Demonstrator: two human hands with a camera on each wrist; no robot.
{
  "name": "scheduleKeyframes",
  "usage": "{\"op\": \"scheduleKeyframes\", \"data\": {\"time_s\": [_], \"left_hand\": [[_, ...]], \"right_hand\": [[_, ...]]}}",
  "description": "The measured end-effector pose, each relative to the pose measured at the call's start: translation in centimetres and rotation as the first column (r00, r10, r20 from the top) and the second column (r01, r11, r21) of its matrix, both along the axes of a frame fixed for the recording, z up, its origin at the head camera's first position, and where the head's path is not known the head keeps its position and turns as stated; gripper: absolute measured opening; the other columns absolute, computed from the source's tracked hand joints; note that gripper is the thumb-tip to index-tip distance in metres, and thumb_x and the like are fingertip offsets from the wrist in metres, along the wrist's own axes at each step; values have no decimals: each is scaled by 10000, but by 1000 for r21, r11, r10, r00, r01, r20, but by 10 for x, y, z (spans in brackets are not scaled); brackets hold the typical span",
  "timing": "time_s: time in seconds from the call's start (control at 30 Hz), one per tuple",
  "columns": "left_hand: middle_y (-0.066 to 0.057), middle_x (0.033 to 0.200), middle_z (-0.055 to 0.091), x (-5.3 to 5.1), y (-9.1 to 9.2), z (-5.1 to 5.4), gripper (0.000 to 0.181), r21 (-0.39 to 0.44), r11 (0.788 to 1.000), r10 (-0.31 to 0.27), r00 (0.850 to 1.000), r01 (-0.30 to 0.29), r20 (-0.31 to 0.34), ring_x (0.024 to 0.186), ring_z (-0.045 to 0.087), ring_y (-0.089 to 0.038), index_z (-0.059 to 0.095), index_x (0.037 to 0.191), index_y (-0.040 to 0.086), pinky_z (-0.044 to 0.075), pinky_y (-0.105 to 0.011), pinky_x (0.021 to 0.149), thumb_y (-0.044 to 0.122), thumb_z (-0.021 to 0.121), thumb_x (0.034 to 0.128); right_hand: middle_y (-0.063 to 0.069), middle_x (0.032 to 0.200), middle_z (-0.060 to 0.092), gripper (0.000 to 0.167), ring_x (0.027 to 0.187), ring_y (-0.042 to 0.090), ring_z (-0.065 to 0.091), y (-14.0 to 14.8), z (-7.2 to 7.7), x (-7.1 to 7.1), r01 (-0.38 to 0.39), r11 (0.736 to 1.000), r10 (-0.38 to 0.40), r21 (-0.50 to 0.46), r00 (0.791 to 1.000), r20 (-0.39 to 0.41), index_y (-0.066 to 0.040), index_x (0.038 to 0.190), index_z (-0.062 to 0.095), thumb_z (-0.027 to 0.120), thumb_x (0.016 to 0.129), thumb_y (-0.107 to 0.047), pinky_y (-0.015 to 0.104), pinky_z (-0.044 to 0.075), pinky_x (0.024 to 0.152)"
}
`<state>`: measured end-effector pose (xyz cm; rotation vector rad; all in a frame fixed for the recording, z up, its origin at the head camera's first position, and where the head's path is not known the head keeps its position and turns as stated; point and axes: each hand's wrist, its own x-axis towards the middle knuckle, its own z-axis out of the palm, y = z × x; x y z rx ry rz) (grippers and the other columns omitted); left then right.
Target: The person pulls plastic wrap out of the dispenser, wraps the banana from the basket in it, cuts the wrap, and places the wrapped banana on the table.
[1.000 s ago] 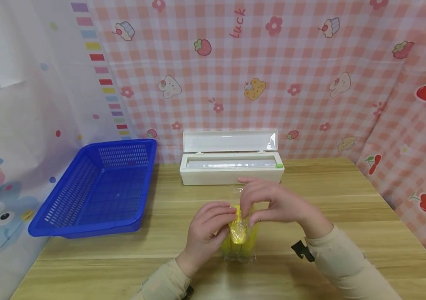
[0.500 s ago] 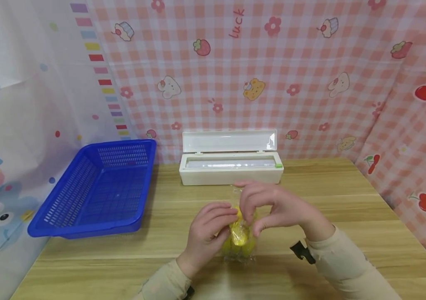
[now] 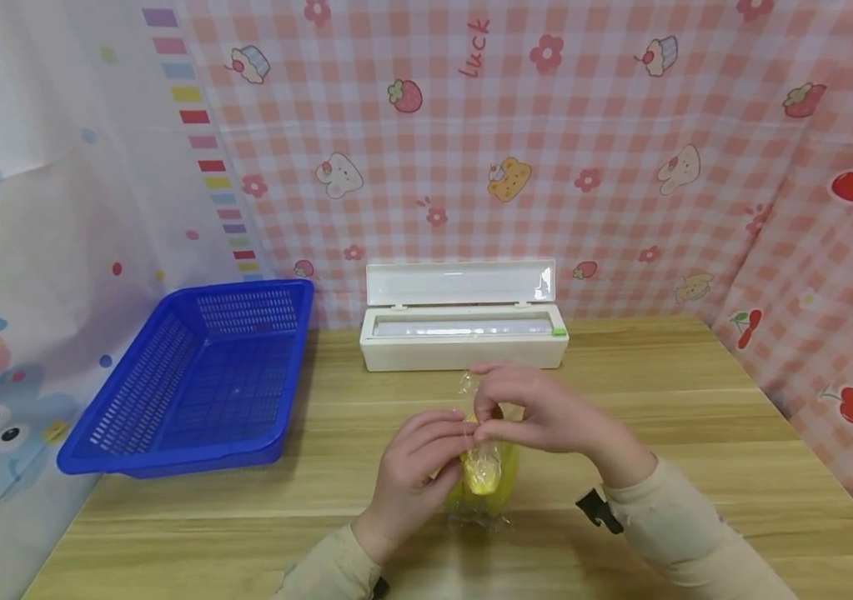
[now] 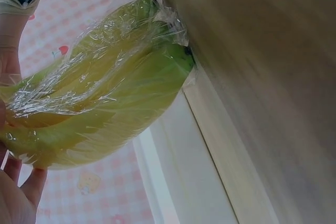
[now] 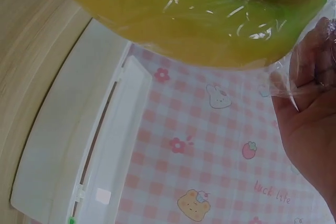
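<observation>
A bunch of yellow bananas [image 3: 483, 482], greenish at the tips, stands on the table wrapped in clear cling film [image 4: 79, 85]. My left hand [image 3: 413, 477] holds the upper part of the bunch from the left side. Opposite it, my right hand [image 3: 546, 414] pinches loose film near the top of the bananas. In the right wrist view, film [image 5: 285, 83] stretches across the right hand's fingers beside a greenish banana end. The left wrist view shows shiny creases along the bunch [image 4: 121, 93] and the left hand's fingers [image 4: 32, 187] beneath one end.
Behind the hands stands a white cling film dispenser [image 3: 464, 354], its lid [image 3: 460, 283] raised and a roll inside. A blue plastic basket [image 3: 171, 462] sits on the left of the wooden table [image 3: 659, 367]. Patterned cloth [image 3: 426, 133] hangs behind.
My right hand shifts slightly left, and its thumb and fingers, apart half a second ago, now come together on the film. The left hand stays on the bananas.
</observation>
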<state>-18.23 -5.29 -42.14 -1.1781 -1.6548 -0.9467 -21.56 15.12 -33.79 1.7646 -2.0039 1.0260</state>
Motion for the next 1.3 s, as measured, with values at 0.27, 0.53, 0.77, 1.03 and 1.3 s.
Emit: {"op": "scheduleKeyframes", "data": {"time_s": [0.27, 0.53, 0.77, 1.03, 1.3], "left_hand": [[-104, 1054, 730, 3, -2, 1, 324, -3, 1000, 6, 1000, -6, 26, 1015, 665, -306, 733, 999, 11, 511, -378, 964, -100, 645, 708], [-138, 1100, 706, 4, -5, 0, 324, 4, 1000, 8, 999, -8, 48, 1038, 653, -300, 702, 1035, -3, 504, -400, 973, -55, 695, 715], [-135, 1118, 677, 8, -10, 2, 347, -28, 998, 50, 996, -48, 78, 1049, 632, -272, 669, 1049, -6, 497, -361, 975, -7, 742, 710], [-130, 1081, 608, 11, -13, 14, 275, -101, 992, 63, 989, -77, -135, 970, 608, -256, 646, 1068, 6, 520, -321, 895, 83, 715, 814], [-104, 975, 665, 10, -4, 33, 178, -99, 992, 36, 921, -81, -387, 863, 647, -228, 714, 1017, -3, 548, -286, 814, 52, 576, 918]], "right_hand": [[-125, 726, 570, 217, 674, -28, 531, -2, -9, 3, 121, 992, -119, 43, 991, -53, -166, 785, 581, 791, 824, -129, 499, 410, 1050], [-135, 723, 571, 181, 696, 5, 518, -3, -12, 4, 150, 988, -145, 32, 982, -122, -185, 782, 605, 772, 851, -182, 412, 492, 882], [-143, 730, 582, 154, 702, 19, 504, -4, -14, 3, 149, 988, -143, 37, 982, -126, -192, 791, 635, 777, 852, -193, 263, 429, 711], [-150, 731, 563, 164, 697, 25, 482, -6, -14, 4, 160, 985, -152, 59, 980, -127, -205, 801, 642, 789, 831, -141, 265, 408, 703], [-146, 740, 569, 150, 715, 18, 492, -10, -12, 5, 185, 979, -173, 83, 976, -133, -211, 792, 651, 777, 840, -147, 273, 399, 726]]}}
